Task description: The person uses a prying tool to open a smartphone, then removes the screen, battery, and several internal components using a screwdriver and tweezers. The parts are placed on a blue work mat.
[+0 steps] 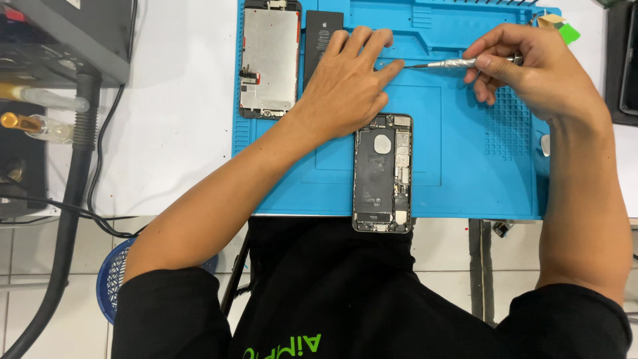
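An opened phone body [382,174] lies on a blue work mat [465,159], its lower end over the table edge. My left hand [349,83] rests flat on the mat just above the phone, index finger stretched right. My right hand [531,70] pinches a thin silver screwdriver [452,64] whose tip meets the left index fingertip. A detached screen panel [269,58] lies face down at the mat's upper left, with a black battery [321,36] beside it, partly under my left hand.
A white table [173,119] carries the mat. Dark equipment, small bottles and thick black cables [80,153] crowd the left edge. A blue basket [113,279] sits on the tiled floor below. A dark object [625,60] lies at the right edge.
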